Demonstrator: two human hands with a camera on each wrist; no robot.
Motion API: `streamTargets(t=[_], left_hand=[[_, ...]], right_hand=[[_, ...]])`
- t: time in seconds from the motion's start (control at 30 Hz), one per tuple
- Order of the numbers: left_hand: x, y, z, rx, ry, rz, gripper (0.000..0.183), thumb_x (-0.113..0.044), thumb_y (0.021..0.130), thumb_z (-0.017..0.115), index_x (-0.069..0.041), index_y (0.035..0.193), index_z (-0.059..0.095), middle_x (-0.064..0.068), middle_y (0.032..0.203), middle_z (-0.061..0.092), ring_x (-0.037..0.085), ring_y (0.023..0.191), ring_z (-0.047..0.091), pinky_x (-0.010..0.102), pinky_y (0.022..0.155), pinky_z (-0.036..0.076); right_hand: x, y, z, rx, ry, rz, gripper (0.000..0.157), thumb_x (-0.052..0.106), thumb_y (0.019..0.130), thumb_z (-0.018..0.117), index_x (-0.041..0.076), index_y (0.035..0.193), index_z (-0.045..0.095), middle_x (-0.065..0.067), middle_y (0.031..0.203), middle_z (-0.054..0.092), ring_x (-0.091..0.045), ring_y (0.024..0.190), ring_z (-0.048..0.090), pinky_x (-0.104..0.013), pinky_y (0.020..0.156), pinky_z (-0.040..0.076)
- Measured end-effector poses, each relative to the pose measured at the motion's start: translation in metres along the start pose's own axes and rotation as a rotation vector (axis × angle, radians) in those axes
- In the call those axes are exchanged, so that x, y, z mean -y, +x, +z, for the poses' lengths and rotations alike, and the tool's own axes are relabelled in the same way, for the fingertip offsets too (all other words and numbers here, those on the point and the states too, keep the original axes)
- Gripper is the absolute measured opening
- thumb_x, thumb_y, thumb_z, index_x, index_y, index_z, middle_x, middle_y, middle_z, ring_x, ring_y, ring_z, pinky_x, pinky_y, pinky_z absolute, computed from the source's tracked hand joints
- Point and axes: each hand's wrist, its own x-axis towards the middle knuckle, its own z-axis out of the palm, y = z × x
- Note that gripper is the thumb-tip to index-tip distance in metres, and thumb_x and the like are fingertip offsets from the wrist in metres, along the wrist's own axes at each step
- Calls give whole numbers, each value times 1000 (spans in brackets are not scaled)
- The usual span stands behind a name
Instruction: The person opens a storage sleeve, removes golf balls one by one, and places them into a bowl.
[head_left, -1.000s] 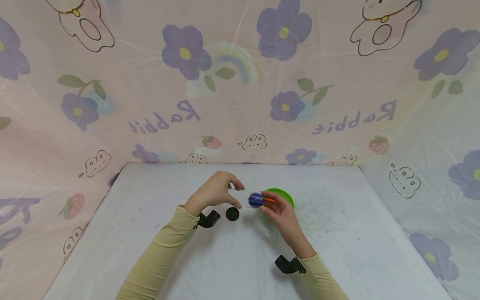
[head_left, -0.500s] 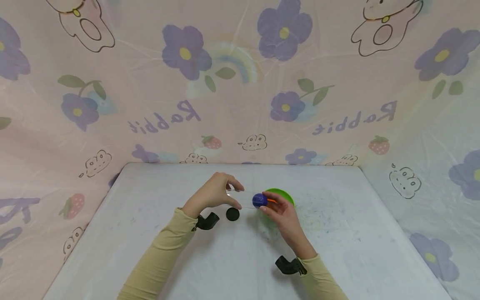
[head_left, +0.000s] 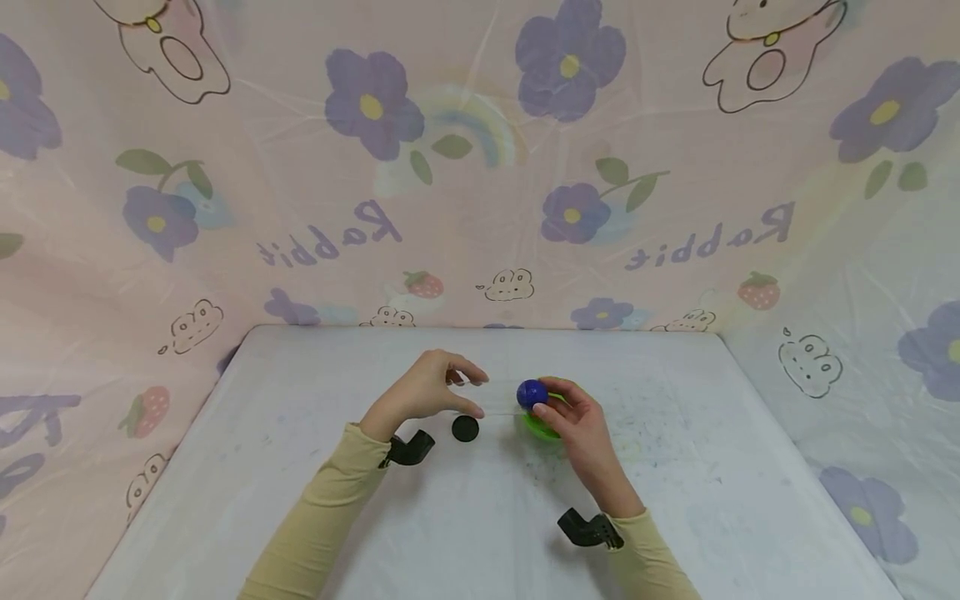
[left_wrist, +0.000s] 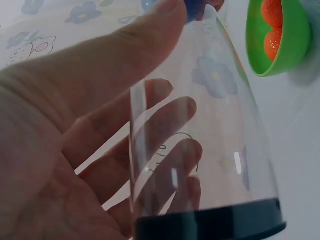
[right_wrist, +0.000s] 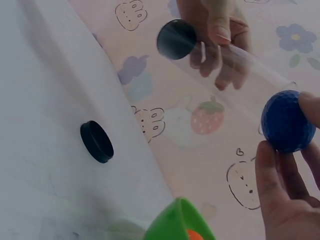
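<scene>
My left hand (head_left: 423, 387) holds a clear plastic tube (left_wrist: 225, 125) lying roughly sideways above the table, thumb on one side and fingers on the other. A black cap (left_wrist: 212, 222) closes the tube's left end. At the uncapped right end, my right hand (head_left: 581, 425) pinches a dimpled blue golf ball (right_wrist: 287, 121) between thumb and fingertips. The ball sits at the tube's mouth, mostly or wholly outside it. Below the tube, a loose black cap (head_left: 465, 428) lies on the table. Under my right hand, a green bowl (head_left: 543, 427) is partly hidden.
Orange balls (left_wrist: 273, 44) lie in the green bowl. The white table (head_left: 675, 517) has faint coloured marks on its right side. A patterned cloth (head_left: 480, 208) hangs behind and at both sides. A black wrist camera mount (head_left: 411, 448) juts from my left sleeve.
The blue golf ball has come rightward out of the tube's end, pinched by my right hand, which has shifted right. My left hand has stayed nearly in place, moving slightly left and down.
</scene>
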Motion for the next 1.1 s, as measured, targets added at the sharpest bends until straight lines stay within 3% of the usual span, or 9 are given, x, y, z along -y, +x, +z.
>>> streamTargets(t=[0.2, 0.37, 0.6, 0.77, 0.97, 1.1], left_hand=[[11, -7, 3, -10, -66, -13, 42, -28, 67, 89, -19, 105, 74, -8, 99, 69, 15, 91, 59, 41, 86, 48], [21, -15, 6, -21, -128, -21, 40, -28, 70, 86, -18, 106, 73, -1, 103, 69, 17, 91, 60, 35, 80, 50], [32, -21, 12, -34, -220, -21, 41, -29, 70, 87, -18, 106, 72, -6, 101, 68, 30, 94, 61, 41, 80, 50], [39, -24, 18, -26, -255, -33, 42, -30, 70, 86, -18, 108, 71, -4, 102, 67, 30, 95, 60, 44, 82, 49], [44, -26, 21, -18, -285, -44, 41, -26, 72, 85, -16, 109, 70, 9, 108, 66, 27, 95, 61, 42, 84, 50], [45, -26, 22, -21, -288, -41, 40, -24, 72, 86, -17, 108, 70, 8, 108, 66, 27, 96, 61, 42, 84, 49]], right_hand=[[7, -1, -9, -30, -27, -9, 44, 6, 88, 69, -2, 128, 51, -13, 129, 52, -21, 115, 57, -29, 94, 46], [9, -1, -18, -38, -19, -31, 44, 2, 89, 66, -5, 129, 50, -12, 127, 52, -20, 112, 58, -29, 94, 45], [6, -2, -28, -36, -31, -59, 45, -1, 87, 68, -7, 127, 50, -11, 124, 53, -20, 111, 58, -28, 93, 46], [3, -4, -34, -5, -101, -75, 45, -2, 86, 69, -8, 127, 51, -12, 123, 56, -19, 109, 59, -28, 90, 48], [1, -7, -39, 39, -183, -47, 47, 1, 83, 73, -7, 124, 52, -21, 124, 53, -25, 106, 61, -29, 86, 51], [-4, -7, -42, 68, -278, -68, 45, 0, 82, 74, -6, 122, 55, -23, 121, 53, -28, 106, 60, -28, 85, 51]])
